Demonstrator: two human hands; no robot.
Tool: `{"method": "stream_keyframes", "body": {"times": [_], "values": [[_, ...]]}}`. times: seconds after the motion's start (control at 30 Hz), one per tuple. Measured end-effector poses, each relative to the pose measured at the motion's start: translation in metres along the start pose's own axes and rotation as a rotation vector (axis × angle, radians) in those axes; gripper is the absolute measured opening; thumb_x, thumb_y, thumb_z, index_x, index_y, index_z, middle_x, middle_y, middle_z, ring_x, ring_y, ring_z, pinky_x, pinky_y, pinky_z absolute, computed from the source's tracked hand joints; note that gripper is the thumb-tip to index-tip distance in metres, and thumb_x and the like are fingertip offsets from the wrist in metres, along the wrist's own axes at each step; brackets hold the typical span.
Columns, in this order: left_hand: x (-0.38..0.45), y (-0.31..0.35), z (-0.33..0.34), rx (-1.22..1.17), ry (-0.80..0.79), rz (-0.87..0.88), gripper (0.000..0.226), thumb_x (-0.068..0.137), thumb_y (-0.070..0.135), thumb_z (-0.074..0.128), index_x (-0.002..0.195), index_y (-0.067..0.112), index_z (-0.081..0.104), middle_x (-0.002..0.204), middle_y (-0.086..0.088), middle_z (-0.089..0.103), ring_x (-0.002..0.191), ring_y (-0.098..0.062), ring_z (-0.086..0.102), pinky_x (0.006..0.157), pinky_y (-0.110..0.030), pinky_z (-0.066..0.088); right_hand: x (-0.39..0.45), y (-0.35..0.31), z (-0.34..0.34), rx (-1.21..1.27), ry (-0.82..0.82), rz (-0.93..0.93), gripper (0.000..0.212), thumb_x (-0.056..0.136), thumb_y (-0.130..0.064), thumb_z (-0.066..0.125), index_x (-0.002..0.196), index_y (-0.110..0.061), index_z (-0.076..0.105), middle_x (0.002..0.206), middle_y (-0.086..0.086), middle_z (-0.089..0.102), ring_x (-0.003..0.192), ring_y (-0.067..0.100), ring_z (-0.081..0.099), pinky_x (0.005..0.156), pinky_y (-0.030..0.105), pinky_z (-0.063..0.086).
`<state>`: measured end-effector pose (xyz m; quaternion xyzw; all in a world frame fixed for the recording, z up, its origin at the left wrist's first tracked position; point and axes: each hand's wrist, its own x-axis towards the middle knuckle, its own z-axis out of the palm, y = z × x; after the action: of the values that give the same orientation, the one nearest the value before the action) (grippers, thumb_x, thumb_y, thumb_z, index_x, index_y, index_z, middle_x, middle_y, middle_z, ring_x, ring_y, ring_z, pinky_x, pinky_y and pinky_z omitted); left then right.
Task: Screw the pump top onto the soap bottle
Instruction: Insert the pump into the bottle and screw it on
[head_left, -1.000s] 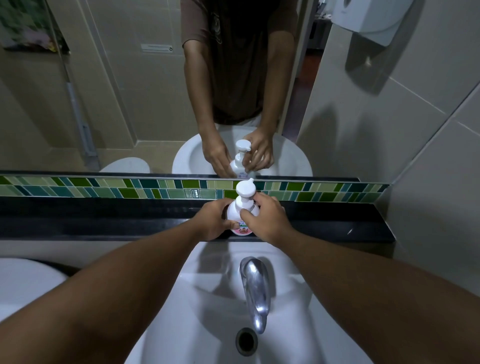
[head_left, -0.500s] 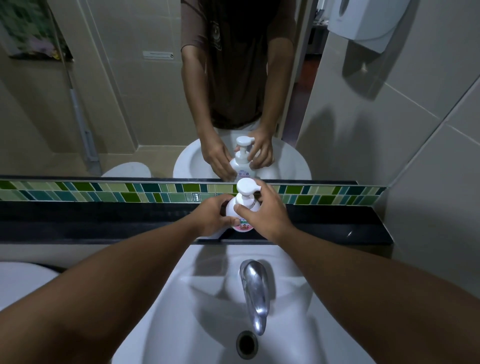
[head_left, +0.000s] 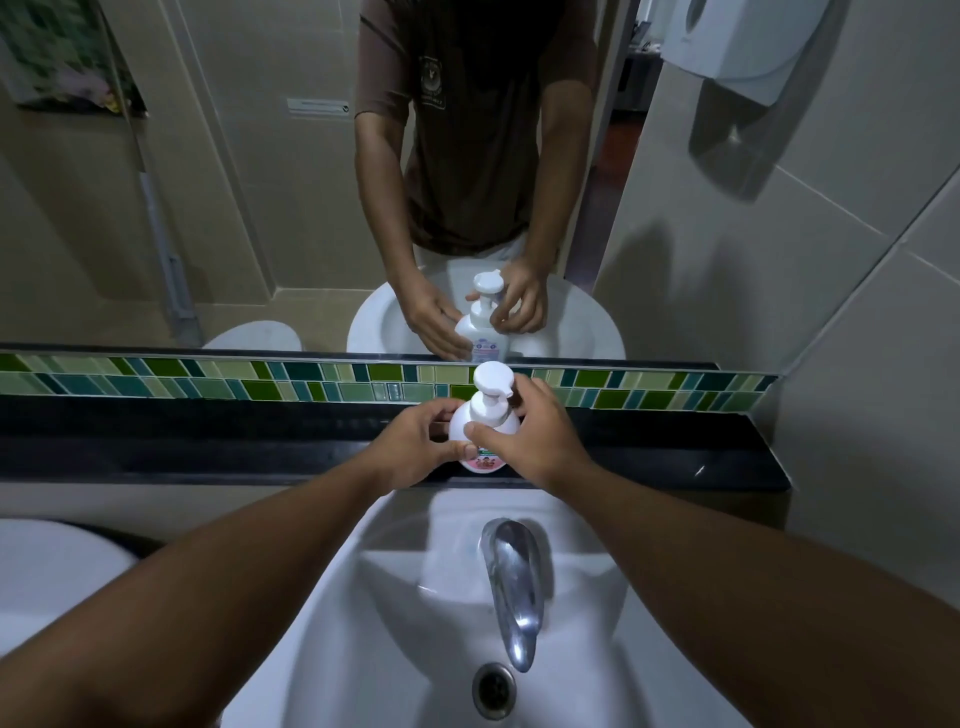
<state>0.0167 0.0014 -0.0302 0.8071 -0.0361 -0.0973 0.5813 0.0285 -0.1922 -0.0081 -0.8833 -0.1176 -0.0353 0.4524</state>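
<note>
A white soap bottle (head_left: 462, 423) with a pink label stands upright on the black ledge (head_left: 208, 441) behind the sink. The white pump top (head_left: 492, 382) sits on its neck, nozzle pointing right. My left hand (head_left: 415, 449) wraps the bottle's left side and holds it. My right hand (head_left: 530, 436) curls around the collar of the pump top from the right, thumb on the front. The mirror (head_left: 260, 182) above repeats both hands and the bottle.
A white sink (head_left: 363, 597) with a chrome tap (head_left: 511, 582) and drain (head_left: 493, 688) lies below the ledge. A green tile strip (head_left: 208, 382) runs under the mirror. A white wall dispenser (head_left: 737, 41) hangs top right. Another basin's edge (head_left: 47, 566) shows at left.
The pump nozzle has turned to point right. My right hand has shifted around the collar, fingers now further behind the pump. The left hand keeps its hold.
</note>
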Motion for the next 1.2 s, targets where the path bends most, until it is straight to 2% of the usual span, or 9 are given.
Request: {"method": "stream_keyframes", "body": {"times": [0.13, 0.3, 0.4, 0.57, 0.7, 0.8, 0.9, 1.03, 1.2], "values": [[0.002, -0.005, 0.002, -0.014, 0.010, 0.002, 0.058, 0.077, 0.010, 0.087, 0.129, 0.012, 0.062, 0.118, -0.002, 0.075, 0.110, -0.016, 0.071, 0.099, -0.038, 0.055, 0.000, 0.009, 0.001, -0.058, -0.019, -0.052, 0.043, 0.074, -0.034, 0.076, 0.114, -0.020, 0.066, 0.100, -0.004, 0.056, 0.094, 0.024, 0.059, 0.085, 0.049, 0.054], [0.003, -0.004, 0.008, -0.022, 0.009, 0.020, 0.052, 0.078, 0.004, 0.084, 0.126, 0.010, 0.063, 0.114, -0.002, 0.075, 0.101, -0.007, 0.071, 0.085, -0.020, 0.056, 0.001, 0.007, 0.003, -0.056, 0.078, 0.078, 0.052, 0.060, -0.052, 0.088, 0.093, -0.030, 0.055, 0.097, -0.010, 0.059, 0.092, 0.019, 0.062, 0.076, 0.044, 0.056], [0.005, -0.005, 0.008, -0.028, 0.009, 0.022, 0.052, 0.079, 0.004, 0.084, 0.126, 0.010, 0.063, 0.114, -0.002, 0.075, 0.104, -0.011, 0.072, 0.085, -0.020, 0.055, 0.000, 0.006, 0.005, -0.052, 0.057, 0.055, 0.061, 0.060, -0.060, 0.081, 0.108, -0.034, 0.054, 0.105, -0.012, 0.054, 0.102, 0.018, 0.060, 0.084, 0.042, 0.055], [0.010, -0.008, 0.009, -0.038, 0.024, 0.026, 0.053, 0.078, 0.004, 0.085, 0.126, 0.008, 0.062, 0.117, -0.007, 0.075, 0.109, -0.018, 0.071, 0.090, -0.025, 0.057, 0.002, 0.010, 0.007, -0.102, 0.032, -0.048, 0.044, 0.077, -0.038, 0.067, 0.118, -0.025, 0.065, 0.105, -0.005, 0.056, 0.101, 0.023, 0.058, 0.090, 0.047, 0.052], [0.011, -0.009, 0.009, -0.045, 0.026, 0.028, 0.054, 0.078, 0.006, 0.085, 0.127, 0.011, 0.062, 0.117, -0.004, 0.075, 0.108, -0.016, 0.071, 0.092, -0.027, 0.057, 0.007, 0.006, 0.006, -0.122, 0.114, 0.039, 0.047, 0.068, -0.053, 0.083, 0.091, -0.024, 0.055, 0.092, -0.007, 0.057, 0.091, 0.022, 0.060, 0.076, 0.043, 0.054], [0.010, -0.006, 0.010, -0.031, 0.022, 0.038, 0.054, 0.079, 0.007, 0.085, 0.128, 0.012, 0.062, 0.117, -0.001, 0.074, 0.107, -0.012, 0.071, 0.089, -0.021, 0.056, 0.007, 0.003, 0.006, -0.074, 0.132, 0.078, 0.064, 0.057, -0.067, 0.080, 0.099, -0.028, 0.052, 0.096, -0.010, 0.057, 0.096, 0.020, 0.061, 0.079, 0.042, 0.054], [0.010, -0.005, 0.010, -0.030, 0.021, 0.032, 0.054, 0.079, 0.006, 0.085, 0.128, 0.011, 0.062, 0.116, -0.002, 0.075, 0.106, -0.012, 0.071, 0.084, -0.016, 0.055, 0.004, 0.006, 0.007, -0.031, 0.065, 0.001, 0.059, 0.065, -0.053, 0.074, 0.118, -0.032, 0.057, 0.105, -0.010, 0.055, 0.103, 0.020, 0.059, 0.087, 0.044, 0.053], [0.010, -0.006, 0.009, -0.012, 0.020, 0.027, 0.054, 0.079, 0.008, 0.085, 0.127, 0.012, 0.062, 0.116, -0.001, 0.074, 0.104, -0.009, 0.071, 0.084, -0.016, 0.055, 0.005, 0.015, 0.008, -0.040, 0.053, -0.033, 0.045, 0.070, -0.039, 0.072, 0.109, -0.017, 0.066, 0.099, -0.001, 0.060, 0.095, 0.024, 0.061, 0.084, 0.049, 0.055], [0.010, -0.002, 0.009, -0.022, 0.017, 0.043, 0.053, 0.080, 0.010, 0.084, 0.128, 0.013, 0.062, 0.117, 0.001, 0.074, 0.107, -0.008, 0.070, 0.084, -0.015, 0.054, 0.010, 0.005, 0.009, -0.046, 0.158, 0.127, 0.063, 0.050, -0.068, 0.083, 0.090, -0.028, 0.055, 0.092, -0.009, 0.059, 0.088, 0.020, 0.063, 0.075, 0.044, 0.057]]}}
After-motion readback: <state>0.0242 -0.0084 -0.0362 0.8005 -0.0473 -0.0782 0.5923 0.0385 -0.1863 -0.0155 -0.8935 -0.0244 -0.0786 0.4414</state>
